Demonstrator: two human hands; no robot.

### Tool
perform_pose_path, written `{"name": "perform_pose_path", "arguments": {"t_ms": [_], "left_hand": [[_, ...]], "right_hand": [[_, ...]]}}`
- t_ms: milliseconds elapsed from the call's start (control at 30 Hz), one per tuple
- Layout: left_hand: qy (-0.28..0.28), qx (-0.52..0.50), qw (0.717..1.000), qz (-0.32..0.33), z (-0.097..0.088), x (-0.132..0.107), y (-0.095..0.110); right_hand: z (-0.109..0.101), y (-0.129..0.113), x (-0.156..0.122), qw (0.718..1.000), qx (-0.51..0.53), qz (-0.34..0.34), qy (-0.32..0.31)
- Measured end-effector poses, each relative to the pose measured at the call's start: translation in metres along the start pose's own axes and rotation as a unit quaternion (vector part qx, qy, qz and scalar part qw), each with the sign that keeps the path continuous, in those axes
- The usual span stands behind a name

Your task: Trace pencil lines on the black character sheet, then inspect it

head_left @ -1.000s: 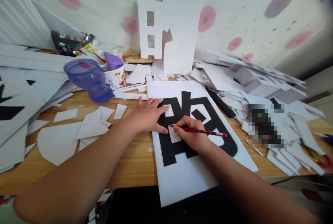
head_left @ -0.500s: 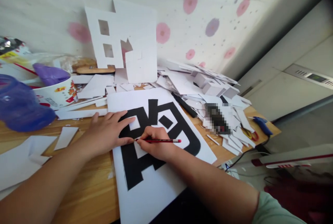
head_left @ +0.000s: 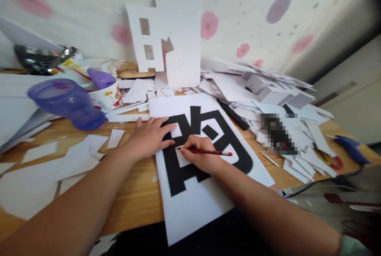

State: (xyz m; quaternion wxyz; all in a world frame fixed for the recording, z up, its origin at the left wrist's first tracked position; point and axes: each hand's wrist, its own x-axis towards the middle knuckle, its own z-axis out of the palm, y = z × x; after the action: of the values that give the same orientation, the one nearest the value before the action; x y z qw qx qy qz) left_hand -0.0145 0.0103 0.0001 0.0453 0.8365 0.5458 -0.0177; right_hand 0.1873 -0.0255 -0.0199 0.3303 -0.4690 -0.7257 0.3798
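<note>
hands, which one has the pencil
The right hand grips the red pencil; the left hand has none and lies spread, palm down, partly over the black shape.

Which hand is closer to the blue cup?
Left. The left hand rests on the paper, right of the blue cup; the right hand, holding the pencil, is farther right.

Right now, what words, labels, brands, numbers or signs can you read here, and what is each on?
None reads with certainty.
Black shape on the white board: resembles a Chinese character, but the right hand covers part.
Paper tub: printing too small and blurred.
Yellow-and-white packet: printing too blurred.
Red-and-black pencil: any marking too small.
Pixelated patch: obscured.
</note>
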Motion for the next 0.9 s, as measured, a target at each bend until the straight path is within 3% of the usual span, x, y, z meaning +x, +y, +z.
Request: {"name": "perform_pose_path", "arguments": {"t_ms": [900], "left_hand": [[-0.013,-0.026,0.999,-0.016,0.0027,-0.0024,0.006]], "right_hand": [[-0.0047,0.0055,-0.008,0.998,0.046,-0.016,-0.043]]}}
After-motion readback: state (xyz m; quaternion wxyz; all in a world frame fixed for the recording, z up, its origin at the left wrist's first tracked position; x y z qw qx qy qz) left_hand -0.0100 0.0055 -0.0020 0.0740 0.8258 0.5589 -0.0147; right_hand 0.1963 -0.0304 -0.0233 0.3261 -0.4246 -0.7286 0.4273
